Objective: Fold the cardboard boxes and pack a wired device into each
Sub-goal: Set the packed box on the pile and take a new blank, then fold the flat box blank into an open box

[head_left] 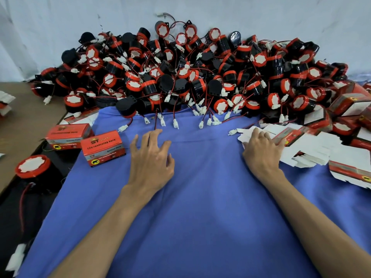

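A big heap of black and red wired devices (180, 77) with white plugs fills the back of the blue cloth (200, 217). Two folded red boxes (104, 148) (67, 135) stand at the left. A spread of flat, unfolded white and red cardboard boxes (313, 149) lies at the right. My left hand (150, 163) hovers over the cloth with fingers spread, holding nothing. My right hand (261, 151) lies on the left edge of the flat boxes, its fingers bent over a white flap (244, 135); whether it grips the flap is unclear.
A single black and red device (33, 169) stands apart at the left, off the cloth. More folded red boxes (349, 105) are piled at the far right. A brown board (24, 121) lies at the left. A pale wall (200, 13) closes the back.
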Motion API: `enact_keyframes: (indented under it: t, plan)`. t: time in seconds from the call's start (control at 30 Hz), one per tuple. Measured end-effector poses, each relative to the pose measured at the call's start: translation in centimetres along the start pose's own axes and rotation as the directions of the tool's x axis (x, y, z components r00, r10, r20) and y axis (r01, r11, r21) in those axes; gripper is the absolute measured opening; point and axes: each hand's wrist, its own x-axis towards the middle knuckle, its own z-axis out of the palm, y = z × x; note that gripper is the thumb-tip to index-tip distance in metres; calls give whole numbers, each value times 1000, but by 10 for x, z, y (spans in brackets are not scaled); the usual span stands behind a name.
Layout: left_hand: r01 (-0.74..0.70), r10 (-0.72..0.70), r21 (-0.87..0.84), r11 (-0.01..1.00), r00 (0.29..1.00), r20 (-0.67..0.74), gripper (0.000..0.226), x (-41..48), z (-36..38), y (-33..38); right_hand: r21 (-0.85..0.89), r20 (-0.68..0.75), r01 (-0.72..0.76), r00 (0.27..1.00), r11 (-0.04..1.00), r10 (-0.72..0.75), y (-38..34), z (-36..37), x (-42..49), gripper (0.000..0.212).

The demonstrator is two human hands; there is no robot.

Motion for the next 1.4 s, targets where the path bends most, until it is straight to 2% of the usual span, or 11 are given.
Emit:
enact_keyframes:
  t: [0.17, 0.33, 0.57, 0.73, 0.9, 0.97, 1.03, 1.1, 1.17, 1.27, 1.4]
  plan:
    - [-14, 15, -56, 998, 1000, 15, 30, 0, -2, 0, -7, -58, 113, 992, 994, -114, -9, 0, -3, 37]
    - [-38, 37, -82, 996, 999, -8, 30, -1, -2, 0, 49, 8, -21, 1000, 999, 20, -7, 1, -6, 58]
    - [-87, 78, -162, 983, 995, -61, 27, -1, 1, 0, 208, -165, -36, 984, 977, 72, -1, -10, -4, 68]
    - [-146, 82, -554, 820, 987, -139, 35, -3, -2, 7, 284, -517, 375, 835, 882, -188, -19, -21, -19, 77]
    - [-312, 172, -504, 805, 937, -304, 34, -4, -6, 15, 331, -700, 729, 616, 599, -363, -61, -27, -55, 67]
    - [-240, 160, -503, 830, 967, -197, 38, -5, -8, 21, 357, -672, 786, 591, 505, -445, -70, -24, -68, 66]
    - [-36, 97, -483, 875, 990, 102, 39, -6, -7, 27, 418, -596, 808, 589, 415, -547, -73, -22, -74, 67]
    - [129, 18, -398, 908, 938, 345, 33, -5, -2, 30, 488, -502, 801, 582, 345, -640, -74, -23, -77, 60]
    - [214, -17, -437, 873, 911, 412, 32, -3, 1, 30, 607, -450, 746, 606, 274, -656, -73, -25, -78, 54]
    - [249, -61, -421, 872, 910, 411, 43, -1, 6, 30, 792, -445, 569, 786, 221, -429, -68, -31, -73, 45]
    - [123, -17, -252, 960, 924, 383, 48, -6, 17, 29, 898, -259, 235, 966, 373, 15, -63, -27, -62, 28]
